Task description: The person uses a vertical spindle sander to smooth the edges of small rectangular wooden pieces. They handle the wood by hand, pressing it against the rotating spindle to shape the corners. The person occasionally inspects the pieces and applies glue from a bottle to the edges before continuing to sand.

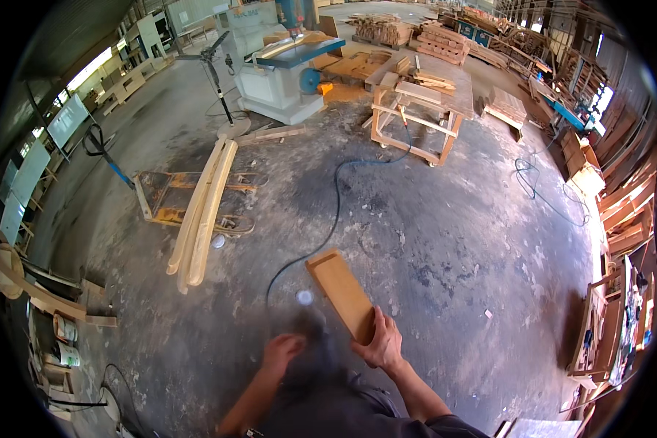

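Note:
A short, flat wooden board (341, 296) is held out over the concrete floor, slanting up and to the left. My right hand (383, 342) grips its near end, fingers wrapped over the right edge. Its far end shows a paler step or rim. Apart from the board, my left hand (283, 350) hangs to the left of it, with its fingers smeared by motion. What it holds, if anything, I cannot make out.
A dark hose (337, 197) snakes across the floor to a wheeled wooden table (416, 124). Long timber pieces (208, 212) lie across a yellow pallet jack (153, 208) at the left. Beyond stands a grey machine (277, 87); a wooden rack (598, 328) is at the right.

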The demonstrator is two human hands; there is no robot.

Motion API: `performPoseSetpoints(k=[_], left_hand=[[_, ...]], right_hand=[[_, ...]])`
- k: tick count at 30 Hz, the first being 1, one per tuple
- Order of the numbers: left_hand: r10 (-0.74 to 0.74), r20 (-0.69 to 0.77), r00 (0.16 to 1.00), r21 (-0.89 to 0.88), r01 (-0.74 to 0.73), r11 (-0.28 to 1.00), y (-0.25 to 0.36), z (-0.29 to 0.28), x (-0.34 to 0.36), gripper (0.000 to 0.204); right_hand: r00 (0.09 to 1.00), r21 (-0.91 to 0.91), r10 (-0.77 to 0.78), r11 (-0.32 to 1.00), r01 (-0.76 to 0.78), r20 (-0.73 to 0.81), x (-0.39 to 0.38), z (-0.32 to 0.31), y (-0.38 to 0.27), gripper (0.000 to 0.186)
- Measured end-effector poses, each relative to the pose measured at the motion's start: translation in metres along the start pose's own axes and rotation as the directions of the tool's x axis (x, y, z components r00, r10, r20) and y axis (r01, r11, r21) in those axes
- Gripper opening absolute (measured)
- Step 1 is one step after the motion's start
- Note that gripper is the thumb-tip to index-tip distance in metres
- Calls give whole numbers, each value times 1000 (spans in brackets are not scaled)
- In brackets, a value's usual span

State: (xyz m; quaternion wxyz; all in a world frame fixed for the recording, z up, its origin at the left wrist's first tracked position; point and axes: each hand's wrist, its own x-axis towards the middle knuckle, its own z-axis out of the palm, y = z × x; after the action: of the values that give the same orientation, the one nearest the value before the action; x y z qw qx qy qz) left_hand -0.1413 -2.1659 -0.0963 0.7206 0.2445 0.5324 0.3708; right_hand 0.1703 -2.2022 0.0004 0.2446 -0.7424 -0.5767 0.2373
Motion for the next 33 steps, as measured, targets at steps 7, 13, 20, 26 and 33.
performPoseSetpoints(k=[7,13,20,26,33], left_hand=[[-38,-234,971,-108,13,994,50,-99,214,17],[49,-273,961,-55,-67,996,257,19,359,12],[145,-251,957,116,-119,986,382,41,529,10],[98,-411,906,62,-79,995,444,14,649,11],[88,-366,926,-33,-107,994,561,32,770,10]], right_hand=[[985,-69,173,983,-172,-2,242,0,10,111],[914,-26,395,916,-399,-92,437,-19,-15,111],[824,108,509,860,-499,-246,668,1,-9,110],[750,240,613,789,-566,-248,883,0,18,108],[666,198,576,807,-556,-474,1117,-43,45,101]])
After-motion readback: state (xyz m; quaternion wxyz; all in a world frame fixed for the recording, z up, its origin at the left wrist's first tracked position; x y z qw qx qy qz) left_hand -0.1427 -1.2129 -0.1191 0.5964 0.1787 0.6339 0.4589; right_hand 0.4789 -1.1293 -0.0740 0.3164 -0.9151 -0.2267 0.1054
